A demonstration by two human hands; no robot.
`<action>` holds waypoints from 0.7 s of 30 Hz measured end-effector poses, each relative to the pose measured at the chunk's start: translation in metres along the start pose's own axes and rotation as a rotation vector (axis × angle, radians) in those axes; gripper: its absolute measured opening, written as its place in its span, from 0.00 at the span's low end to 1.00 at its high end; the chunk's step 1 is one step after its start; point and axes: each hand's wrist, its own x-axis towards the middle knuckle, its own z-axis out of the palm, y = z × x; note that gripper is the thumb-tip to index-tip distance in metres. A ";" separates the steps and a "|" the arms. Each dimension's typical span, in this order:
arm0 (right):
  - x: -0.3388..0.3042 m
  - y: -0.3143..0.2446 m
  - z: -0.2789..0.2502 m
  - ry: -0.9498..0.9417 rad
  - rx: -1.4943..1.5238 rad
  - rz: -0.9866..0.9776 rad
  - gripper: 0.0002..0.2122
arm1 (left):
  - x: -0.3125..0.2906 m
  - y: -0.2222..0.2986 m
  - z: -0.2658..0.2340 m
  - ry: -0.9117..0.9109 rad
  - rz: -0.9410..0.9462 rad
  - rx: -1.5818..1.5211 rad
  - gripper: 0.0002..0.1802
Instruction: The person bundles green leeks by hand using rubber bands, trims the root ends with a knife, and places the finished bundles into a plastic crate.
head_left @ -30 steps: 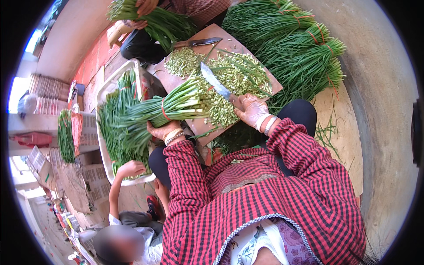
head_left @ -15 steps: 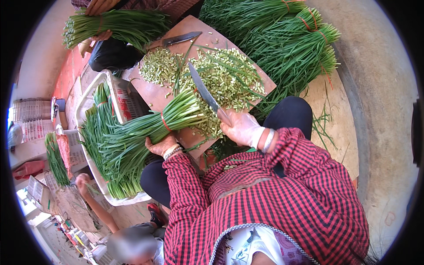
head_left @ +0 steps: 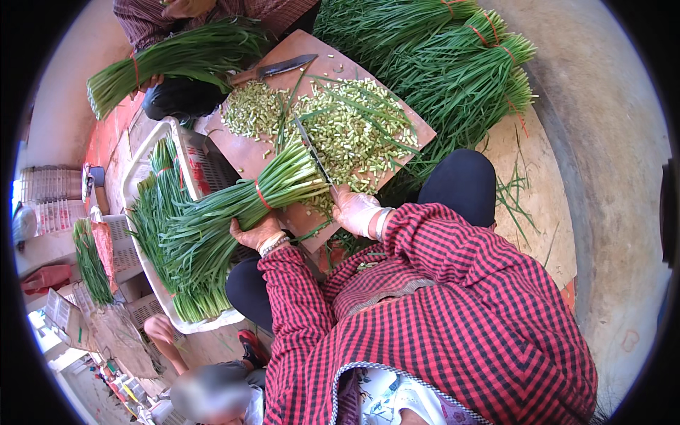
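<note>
My left hand [head_left: 256, 232] is closed round the underside of a bunch of garlic chives [head_left: 212, 212], tied with a red band, its pale stem ends facing right over the board. In my right hand [head_left: 356, 211] is a knife [head_left: 312, 150]. Its blade slants up and left, seen nearly edge-on, right beside the stem ends; whether it touches them I cannot tell. Beneath lies a reddish-brown board [head_left: 234, 142], heaped with short cut stem pieces [head_left: 365, 113]. On the board's far side rests a second knife [head_left: 287, 66].
Left of the board stands a white plastic crate [head_left: 131, 177] holding chive bunches. More banded chives [head_left: 439, 71] are piled at the far right. Across the board, a co-worker [head_left: 152, 21] supports another chive bunch [head_left: 177, 58]. A person [head_left: 166, 333] is at the lower left.
My right hand has brought the knife left and slightly nearer, against the bunch's stem ends. The co-worker's upper hand has come off their bunch, which now tilts lower at its stem end.
</note>
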 end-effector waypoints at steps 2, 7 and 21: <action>0.001 -0.002 -0.008 -0.078 0.010 0.075 0.22 | -0.011 0.005 0.016 -0.017 -0.013 0.025 0.34; 0.017 0.036 -0.016 -0.053 -0.001 -0.068 0.21 | -0.053 0.036 0.077 -0.166 0.057 0.277 0.36; -0.044 -0.101 -0.098 0.268 0.904 -0.596 0.25 | -0.198 -0.021 0.136 -0.424 -0.032 0.568 0.27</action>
